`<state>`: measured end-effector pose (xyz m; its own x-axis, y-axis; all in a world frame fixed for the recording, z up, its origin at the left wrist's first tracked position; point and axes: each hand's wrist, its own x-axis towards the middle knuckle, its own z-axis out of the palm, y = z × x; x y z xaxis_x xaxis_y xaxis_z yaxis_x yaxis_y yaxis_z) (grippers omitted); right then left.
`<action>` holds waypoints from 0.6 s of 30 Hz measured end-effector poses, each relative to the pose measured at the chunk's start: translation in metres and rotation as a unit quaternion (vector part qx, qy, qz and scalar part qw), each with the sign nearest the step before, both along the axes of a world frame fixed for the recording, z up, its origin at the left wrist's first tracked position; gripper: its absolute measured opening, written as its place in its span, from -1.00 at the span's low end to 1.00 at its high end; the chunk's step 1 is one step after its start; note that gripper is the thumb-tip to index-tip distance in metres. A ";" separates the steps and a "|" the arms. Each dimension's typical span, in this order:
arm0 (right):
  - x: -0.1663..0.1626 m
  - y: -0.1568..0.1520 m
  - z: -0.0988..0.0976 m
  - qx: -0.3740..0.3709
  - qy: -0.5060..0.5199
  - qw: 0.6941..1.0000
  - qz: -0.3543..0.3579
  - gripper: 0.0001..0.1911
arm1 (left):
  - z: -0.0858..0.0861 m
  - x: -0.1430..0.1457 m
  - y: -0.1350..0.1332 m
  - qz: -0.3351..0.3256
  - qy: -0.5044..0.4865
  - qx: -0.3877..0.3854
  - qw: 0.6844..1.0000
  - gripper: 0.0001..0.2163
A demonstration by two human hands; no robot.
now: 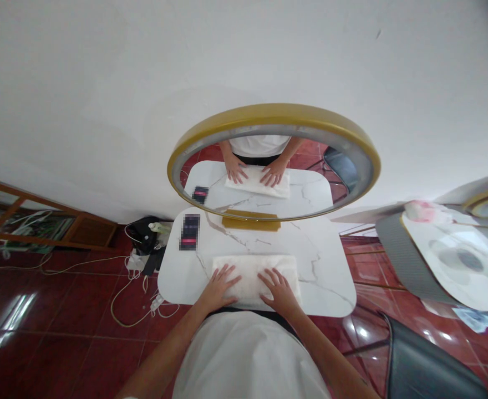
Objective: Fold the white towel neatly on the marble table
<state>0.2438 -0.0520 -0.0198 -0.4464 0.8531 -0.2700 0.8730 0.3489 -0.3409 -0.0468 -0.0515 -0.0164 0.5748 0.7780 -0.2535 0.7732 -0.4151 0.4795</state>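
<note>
A folded white towel (250,267) lies near the front edge of a small white marble table (327,277). My left hand (219,288) rests flat on the towel's left part, fingers spread. On the towel's right part my right hand (279,291) lies flat too, fingers apart. Neither hand holds anything. A round gold-framed mirror (352,147) stands at the table's back and reflects the hands and towel.
A dark phone-like object (189,231) lies at the table's back left. Cables and a power strip (138,260) trail over the red tiled floor on the left. A dark chair (427,366) stands at lower right, another table and mirror (456,266) farther right.
</note>
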 end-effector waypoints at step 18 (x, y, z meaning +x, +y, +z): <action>-0.004 0.100 -0.008 0.004 0.086 0.993 -0.078 -0.54 | 0.004 0.015 0.100 0.088 0.013 0.005 0.996 -0.57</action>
